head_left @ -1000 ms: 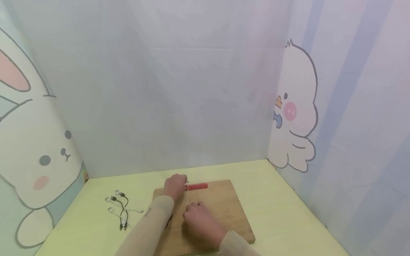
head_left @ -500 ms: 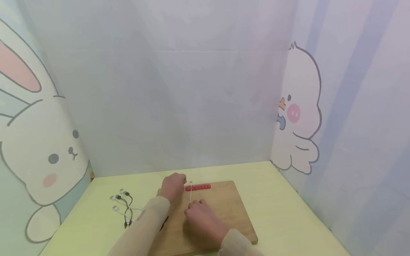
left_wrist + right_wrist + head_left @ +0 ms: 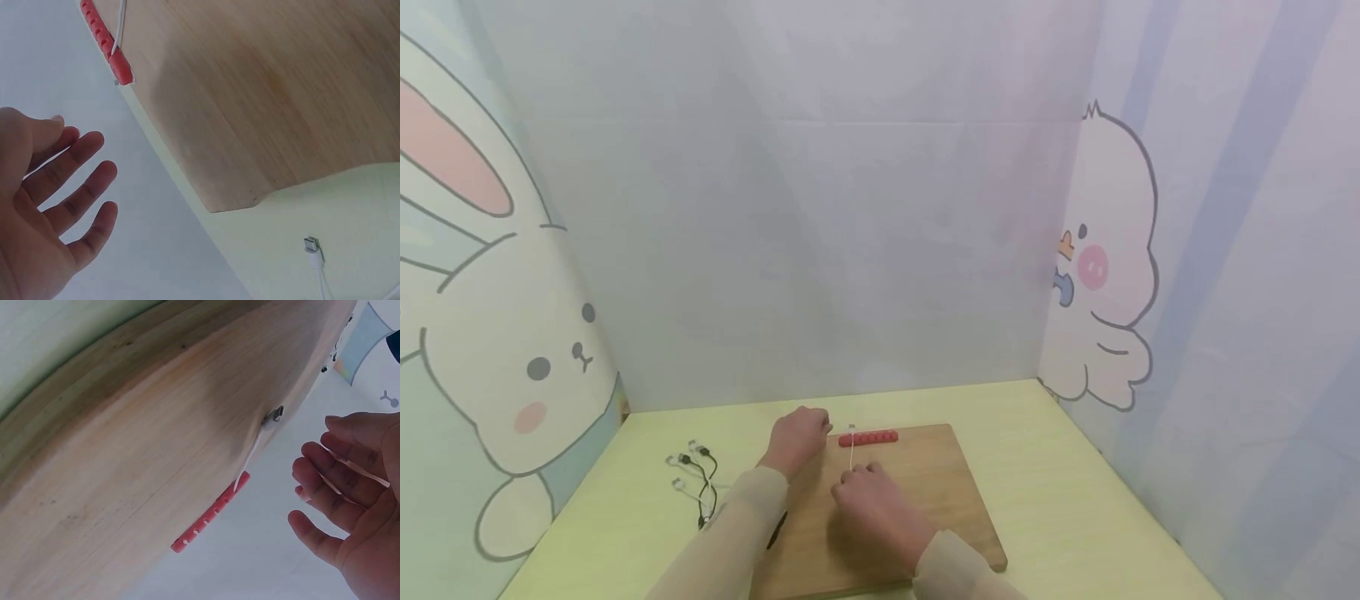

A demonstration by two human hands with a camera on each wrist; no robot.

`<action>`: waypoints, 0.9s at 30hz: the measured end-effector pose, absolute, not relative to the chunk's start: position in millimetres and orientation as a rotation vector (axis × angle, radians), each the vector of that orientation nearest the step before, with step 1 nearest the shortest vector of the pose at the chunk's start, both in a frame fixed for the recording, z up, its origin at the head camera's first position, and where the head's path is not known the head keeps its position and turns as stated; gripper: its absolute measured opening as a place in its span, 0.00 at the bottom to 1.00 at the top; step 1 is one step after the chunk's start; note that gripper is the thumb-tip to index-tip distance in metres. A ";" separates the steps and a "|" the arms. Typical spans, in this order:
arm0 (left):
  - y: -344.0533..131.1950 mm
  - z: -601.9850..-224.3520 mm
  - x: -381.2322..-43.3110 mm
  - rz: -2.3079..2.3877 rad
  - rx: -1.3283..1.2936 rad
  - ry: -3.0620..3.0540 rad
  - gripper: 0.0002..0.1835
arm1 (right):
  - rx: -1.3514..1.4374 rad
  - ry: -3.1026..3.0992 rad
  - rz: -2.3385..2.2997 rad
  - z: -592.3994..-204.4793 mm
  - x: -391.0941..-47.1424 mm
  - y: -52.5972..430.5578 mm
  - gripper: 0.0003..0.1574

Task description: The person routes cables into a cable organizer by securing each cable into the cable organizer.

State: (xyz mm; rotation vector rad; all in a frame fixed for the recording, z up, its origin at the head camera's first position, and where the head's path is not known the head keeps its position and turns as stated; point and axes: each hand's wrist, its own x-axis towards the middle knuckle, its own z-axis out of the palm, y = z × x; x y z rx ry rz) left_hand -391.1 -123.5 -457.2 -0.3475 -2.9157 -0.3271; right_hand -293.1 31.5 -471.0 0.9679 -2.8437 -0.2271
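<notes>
A red cable clip strip [image 3: 868, 437] with slots lies along the far edge of the wooden board [image 3: 925, 492]. One thin white charging cable [image 3: 852, 454] sits in a slot near the strip's left end, and its plug [image 3: 273, 417] lies on the board in the right wrist view. My left hand [image 3: 797, 437] hovers left of the strip, its fingers loosely bent and holding nothing in the left wrist view. Over the board, near the cable's near end, is my right hand [image 3: 876, 504]. Its fingers are relaxed, apart from the cable in the right wrist view.
Several black and white charging cables [image 3: 707, 483] lie bunched on the pale yellow table [image 3: 1045, 492], left of the board. A narrow dark shape [image 3: 777, 530] shows at the board's left side, partly behind my left sleeve. Printed curtains [image 3: 820, 250] enclose the table.
My left hand has drawn away leftward from the strip and the cable's far end. My right hand stays nearly in place. The head view has shifted slightly.
</notes>
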 end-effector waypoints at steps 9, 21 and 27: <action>-132.0 -457.3 -383.8 -0.325 -0.337 -2.892 0.06 | 1.004 -2.805 -0.238 -465.5 -289.5 26.7 0.09; -151.6 -453.5 -368.5 -0.320 -0.359 -2.824 0.05 | 1.005 -2.760 -0.237 -459.4 -285.4 16.6 0.05; -168.3 -448.6 -363.0 -0.306 -0.305 -2.851 0.05 | 1.001 -2.757 -0.181 -457.0 -284.6 9.9 0.03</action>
